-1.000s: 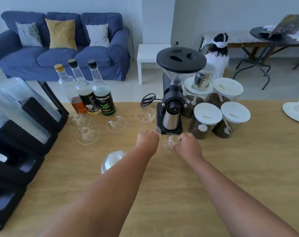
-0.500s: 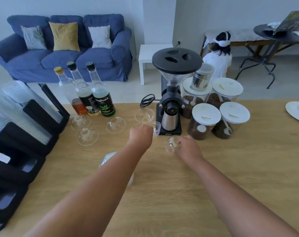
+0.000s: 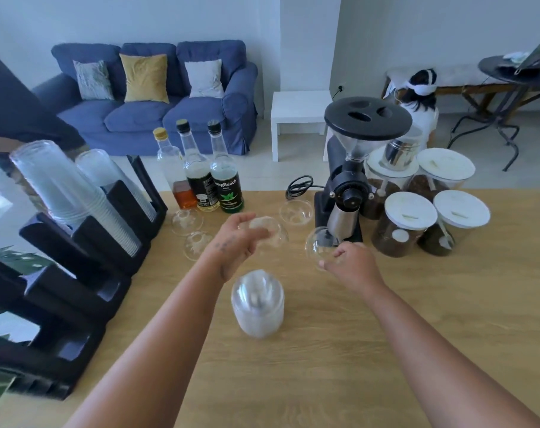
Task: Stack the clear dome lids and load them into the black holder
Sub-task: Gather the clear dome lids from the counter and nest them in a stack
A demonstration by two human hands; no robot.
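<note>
My left hand [image 3: 236, 244] holds a clear dome lid [image 3: 271, 233] lifted off the wooden table [image 3: 324, 366]. My right hand [image 3: 352, 265] grips a second dome lid [image 3: 316, 247] by its rim, tilted on edge in front of the grinder. A stack of dome lids [image 3: 257, 305] stands on the table just below my hands. Three more loose dome lids lie on the table: one [image 3: 295, 211] beside the grinder, two [image 3: 186, 221] [image 3: 197, 244] near the bottles. The black holder [image 3: 77, 267] stands at the left with stacks of clear cups in its upper slots.
A black coffee grinder [image 3: 349, 180] stands right behind my hands, with its cord [image 3: 298, 186] to its left. Three bottles [image 3: 205, 180] stand at the table's back edge. Several white-lidded jars [image 3: 407, 223] sit right of the grinder. A person sits in the room beyond.
Both hands have lifted off the table and drawn back, each with a dome lid. The camera has tilted, so the stack of lids now shows fully.
</note>
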